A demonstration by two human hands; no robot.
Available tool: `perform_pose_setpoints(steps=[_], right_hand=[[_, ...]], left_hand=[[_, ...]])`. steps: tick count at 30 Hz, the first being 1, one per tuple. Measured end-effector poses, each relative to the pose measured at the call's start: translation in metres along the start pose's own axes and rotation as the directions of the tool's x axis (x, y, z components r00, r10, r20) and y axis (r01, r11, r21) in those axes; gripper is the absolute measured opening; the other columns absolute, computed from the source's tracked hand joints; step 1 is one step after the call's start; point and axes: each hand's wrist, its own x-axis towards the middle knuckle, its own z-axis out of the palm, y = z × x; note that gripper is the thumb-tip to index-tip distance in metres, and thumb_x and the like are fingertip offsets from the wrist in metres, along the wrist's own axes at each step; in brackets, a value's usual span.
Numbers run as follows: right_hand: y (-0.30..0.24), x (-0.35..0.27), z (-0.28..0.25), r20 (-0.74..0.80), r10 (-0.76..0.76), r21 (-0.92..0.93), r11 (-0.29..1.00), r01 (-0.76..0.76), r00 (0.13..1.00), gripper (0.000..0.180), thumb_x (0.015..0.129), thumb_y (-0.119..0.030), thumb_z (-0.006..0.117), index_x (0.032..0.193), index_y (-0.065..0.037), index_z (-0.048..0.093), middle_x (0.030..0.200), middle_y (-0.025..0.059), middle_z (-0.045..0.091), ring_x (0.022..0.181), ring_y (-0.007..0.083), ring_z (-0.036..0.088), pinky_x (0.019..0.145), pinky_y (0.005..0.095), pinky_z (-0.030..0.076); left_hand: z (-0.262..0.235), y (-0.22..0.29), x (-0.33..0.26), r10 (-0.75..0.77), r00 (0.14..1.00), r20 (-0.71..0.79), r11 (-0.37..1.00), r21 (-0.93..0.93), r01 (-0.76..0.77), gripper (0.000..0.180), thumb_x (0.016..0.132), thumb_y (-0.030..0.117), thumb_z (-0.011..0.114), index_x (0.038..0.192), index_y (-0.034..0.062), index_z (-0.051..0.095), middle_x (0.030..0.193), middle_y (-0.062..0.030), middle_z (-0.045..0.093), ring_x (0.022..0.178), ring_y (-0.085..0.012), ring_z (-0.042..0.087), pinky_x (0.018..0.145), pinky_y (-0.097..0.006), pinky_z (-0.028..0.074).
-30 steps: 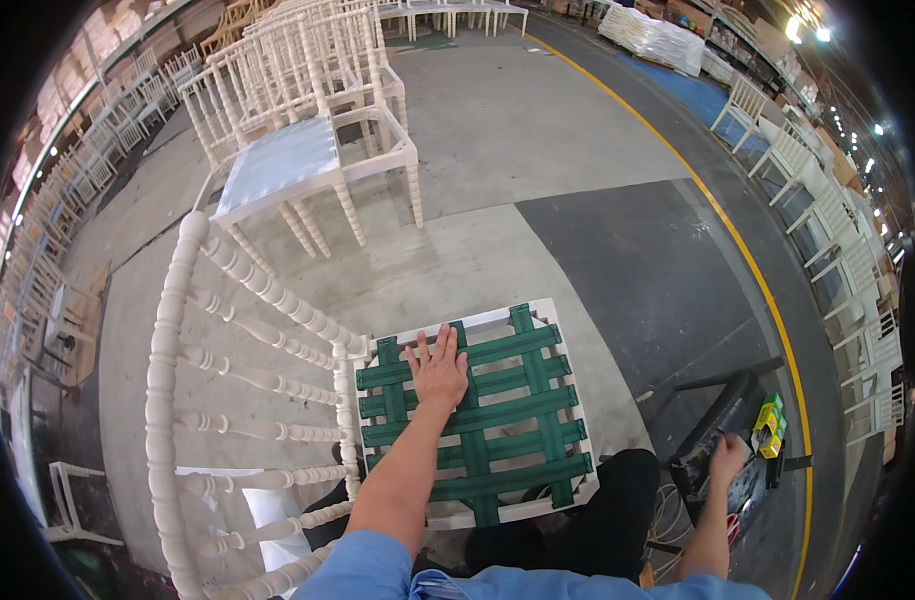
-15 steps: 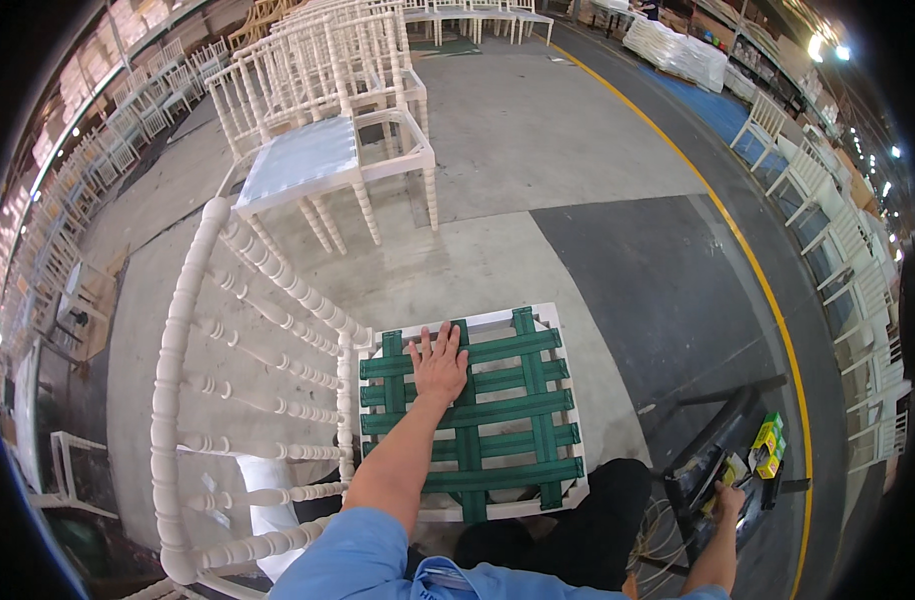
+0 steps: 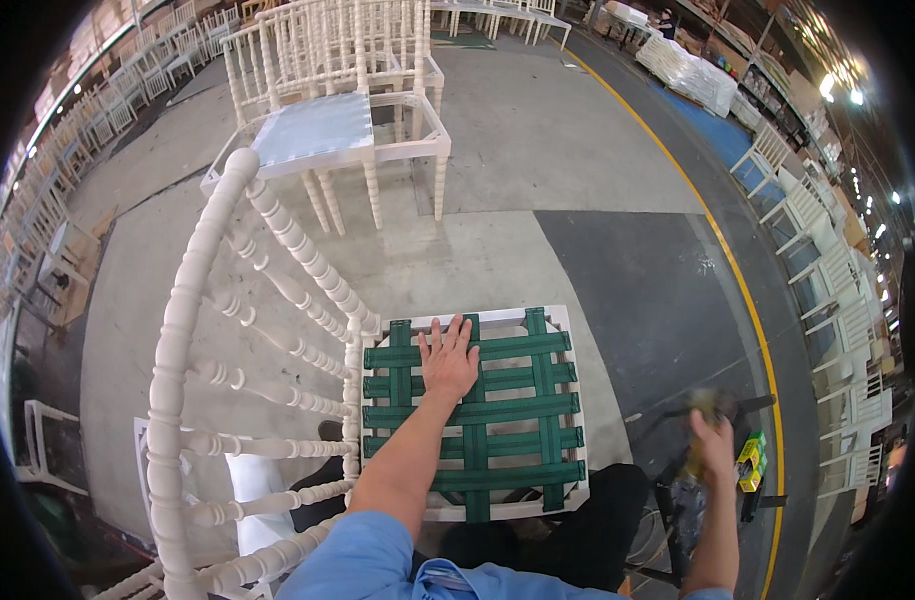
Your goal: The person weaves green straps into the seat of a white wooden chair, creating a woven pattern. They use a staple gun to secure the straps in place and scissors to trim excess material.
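Note:
A white chair with turned, beaded spindles (image 3: 173, 370) stands before me, its seat frame (image 3: 578, 410) crossed by woven green webbing straps (image 3: 518, 405). My left hand (image 3: 450, 368) lies flat on the straps near the far edge of the seat, fingers spread. Off to the right, my right hand (image 3: 716, 445) is raised over a small dark stand (image 3: 688, 510), closed around a yellowish, dark hand tool (image 3: 713, 405). Motion smears that tool, so its exact kind is unclear. A yellow-green box (image 3: 751, 462) sits beside this hand.
Stacked white chairs (image 3: 408, 150) stand ahead, one bearing a pale seat panel (image 3: 316, 130). Rows of white chairs line the left and right (image 3: 828, 270). A yellow floor line (image 3: 713, 220) runs along the right. Thin hose or cord (image 3: 648, 535) lies by my right leg.
My right hand has lifted from the dark stand, bringing up the yellowish tool and moving slightly left and away from me. My left hand stays flat on the webbing. The view has shifted a little.

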Motion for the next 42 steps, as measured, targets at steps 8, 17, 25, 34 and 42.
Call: perform_pose_setpoints(steps=[8, 17, 25, 34, 42], right_hand=[[-0.093, 0.050, 0.291, 0.597, 0.105, 0.128, 0.966, -0.223, 0.796, 0.037, 0.101, -0.038, 0.074, 0.118, -0.006, 0.067, 0.096, 0.0051, 0.070, 0.065, 0.0149, 0.064, 0.055, 0.0320, 0.050], [-0.099, 0.064, 0.391, 0.562, 0.159, -0.022, 0.984, -0.178, 0.812, 0.038, 0.103, -0.038, 0.072, 0.115, -0.003, 0.063, 0.091, 0.0056, 0.066, 0.056, 0.0157, 0.063, 0.046, 0.0314, 0.050], [-0.089, 0.071, 0.403, 0.538, 0.159, -0.080, 0.987, -0.137, 0.828, 0.037, 0.104, -0.039, 0.071, 0.114, -0.004, 0.063, 0.092, 0.0055, 0.066, 0.056, 0.0161, 0.061, 0.046, 0.0330, 0.049], [-0.088, 0.069, 0.406, 0.542, 0.078, -0.058, 0.997, -0.055, 0.837, 0.034, 0.103, -0.036, 0.072, 0.106, -0.003, 0.065, 0.085, 0.0051, 0.064, 0.052, 0.0157, 0.058, 0.044, 0.0328, 0.046], [-0.092, 0.066, 0.412, 0.600, 0.067, -0.040, 0.998, -0.054, 0.797, 0.031, 0.103, -0.033, 0.072, 0.107, -0.003, 0.065, 0.085, 0.0048, 0.065, 0.052, 0.0153, 0.058, 0.045, 0.0325, 0.046]], left_hand=[[0.005, -0.008, 0.000, -0.010, 1.000, 0.018, 0.999, -0.052, 0.011, 0.063, 0.108, 0.045, 0.048, 0.166, 0.0255, 0.038, 0.176, 0.0047, 0.027, 0.164, -0.0321, 0.015, 0.133, -0.058, 0.008], [0.012, -0.014, 0.001, -0.004, 1.000, -0.022, 0.996, -0.095, 0.002, 0.062, 0.105, 0.045, 0.054, 0.164, 0.0268, 0.042, 0.175, 0.0049, 0.030, 0.163, -0.0326, 0.018, 0.132, -0.059, 0.012], [0.012, -0.015, 0.000, 0.012, 0.992, -0.123, 0.992, -0.124, -0.028, 0.063, 0.104, 0.042, 0.056, 0.163, 0.0251, 0.044, 0.174, 0.0039, 0.031, 0.164, -0.0322, 0.016, 0.133, -0.057, 0.008], [0.014, -0.019, 0.001, 0.010, 0.987, -0.163, 0.986, -0.164, -0.037, 0.057, 0.105, 0.035, 0.056, 0.160, 0.0213, 0.049, 0.172, -0.0002, 0.035, 0.163, -0.0321, 0.019, 0.133, -0.056, 0.010], [0.022, -0.025, 0.001, 0.001, 0.964, -0.265, 0.967, -0.244, -0.068, 0.044, 0.102, 0.023, 0.060, 0.145, 0.0157, 0.064, 0.164, -0.0043, 0.045, 0.159, -0.0315, 0.030, 0.132, -0.054, 0.018]])
